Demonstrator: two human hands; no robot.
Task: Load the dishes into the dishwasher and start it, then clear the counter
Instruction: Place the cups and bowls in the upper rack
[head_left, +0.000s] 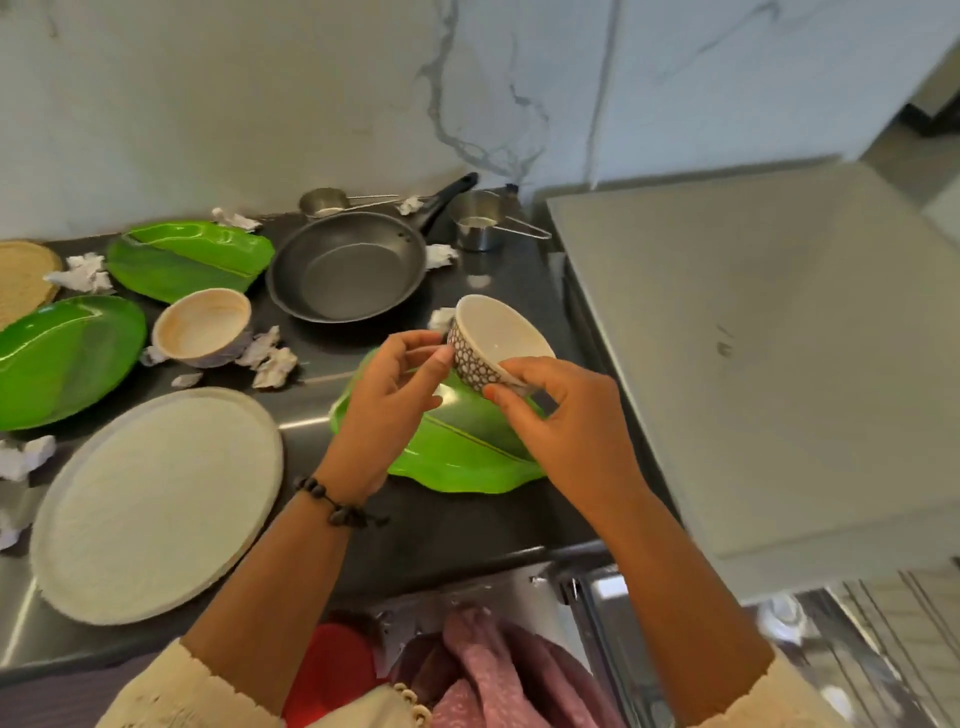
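Hardly begun, by my reckoning: the counter (457, 525) carries nearly everything. There is the big grey plate (156, 504), three green leaf plates (67, 358), a frying pan (345, 265), a second bowl (202, 327), two metal cups (475, 226) and crumpled paper scraps (270, 358) throughout. The dishwasher rack (857, 639) shows at lower right. Only the patterned bowl (493, 338) is lifted, tilted above the nearest leaf plate. The right hand (566, 421) pinches its base; the left hand (392, 395), fingers curled, touches its side.
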